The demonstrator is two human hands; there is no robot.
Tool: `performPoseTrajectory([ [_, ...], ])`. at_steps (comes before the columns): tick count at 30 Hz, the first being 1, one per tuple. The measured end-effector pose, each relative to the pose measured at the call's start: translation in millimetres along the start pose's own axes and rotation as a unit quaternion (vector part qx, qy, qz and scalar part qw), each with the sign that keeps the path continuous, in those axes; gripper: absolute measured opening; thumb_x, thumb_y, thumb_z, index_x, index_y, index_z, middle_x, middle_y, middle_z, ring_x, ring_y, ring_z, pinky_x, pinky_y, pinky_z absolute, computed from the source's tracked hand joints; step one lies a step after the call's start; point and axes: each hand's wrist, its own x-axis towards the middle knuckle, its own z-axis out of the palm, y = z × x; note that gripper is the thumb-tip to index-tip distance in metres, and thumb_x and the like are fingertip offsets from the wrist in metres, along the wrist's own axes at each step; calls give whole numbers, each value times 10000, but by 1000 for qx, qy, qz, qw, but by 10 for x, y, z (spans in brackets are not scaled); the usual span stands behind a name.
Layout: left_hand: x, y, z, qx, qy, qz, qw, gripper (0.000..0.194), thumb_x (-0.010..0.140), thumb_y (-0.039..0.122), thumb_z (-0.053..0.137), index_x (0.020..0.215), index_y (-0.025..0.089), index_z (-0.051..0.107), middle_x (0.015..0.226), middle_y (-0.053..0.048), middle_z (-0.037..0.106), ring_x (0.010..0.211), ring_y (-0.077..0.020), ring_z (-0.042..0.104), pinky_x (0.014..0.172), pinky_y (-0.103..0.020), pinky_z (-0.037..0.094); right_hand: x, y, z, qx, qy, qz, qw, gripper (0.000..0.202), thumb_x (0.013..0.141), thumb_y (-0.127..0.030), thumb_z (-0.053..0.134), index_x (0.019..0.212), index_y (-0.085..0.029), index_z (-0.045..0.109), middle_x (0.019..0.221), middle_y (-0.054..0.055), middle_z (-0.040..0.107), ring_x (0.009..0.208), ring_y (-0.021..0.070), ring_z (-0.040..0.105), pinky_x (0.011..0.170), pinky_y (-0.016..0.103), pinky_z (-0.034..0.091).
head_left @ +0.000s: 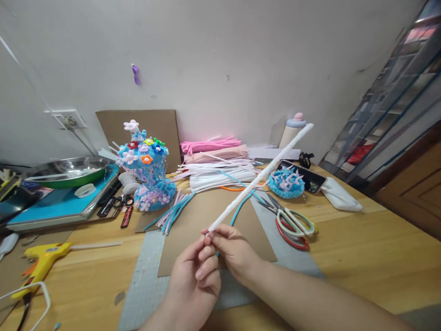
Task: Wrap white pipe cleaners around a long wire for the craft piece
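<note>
A long stick wound in white fuzzy pipe cleaner (263,174) slants up to the right from my fingers. My left hand (198,278) is closed, its thumb and fingertips pinching the lower end. Touching the same end, my right hand (237,250) pinches it between thumb and fingers. Below both hands lies a brown cardboard sheet (193,243) on a grey cutting mat (138,294). Blue pipe cleaners (240,205) pass behind the stick, partly hidden by my right hand.
A blue flowered pipe-cleaner ornament (148,165) stands left of bundled white pipe cleaners (220,177). Scissors (292,223) and a round blue fuzzy piece (286,182) lie right, near a phone (306,177). At left are a yellow glue gun (46,262) and a metal pan (69,171).
</note>
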Motion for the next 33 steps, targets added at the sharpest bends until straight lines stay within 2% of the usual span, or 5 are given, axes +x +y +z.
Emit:
performPoseTrajectory([
  [7,30,-129,-41,132,-68,-54,987,113,739,237,614,791,137,602,553,46,504,358,-28,434,305,-106,198,99,-128,-36,64,53,-70,994,274,649,-398,793,754,-195,642,635,-48,625,511,69,560,496,185,446],
  [13,-25,-45,81,481,-59,-51,873,150,684,290,630,700,145,592,531,9,533,356,-56,422,323,-162,211,226,-673,-231,79,91,-154,981,286,648,-358,804,752,-208,584,699,-50,622,684,105,609,737,268,501],
  [18,501,493,345,760,23,323,564,156,759,215,532,874,140,606,758,-46,634,662,-147,605,577,-248,463,235,-792,-433,72,88,-123,986,260,695,-312,778,763,-188,560,671,-53,544,542,58,494,548,200,443],
  [27,1787,1251,667,847,101,442,277,264,872,302,570,1095,159,586,1191,-83,575,1101,-242,538,936,-486,431,250,-542,-739,89,86,-61,990,296,677,-264,785,737,-164,513,626,-55,431,481,32,315,436,144,226],
  [33,2121,1434,765,869,110,449,175,266,885,320,552,1100,167,589,1196,-85,579,1080,-232,554,926,-474,446,247,-483,-752,95,88,-40,991,260,716,-275,762,761,-155,536,635,-46,443,494,31,299,449,143,217],
])
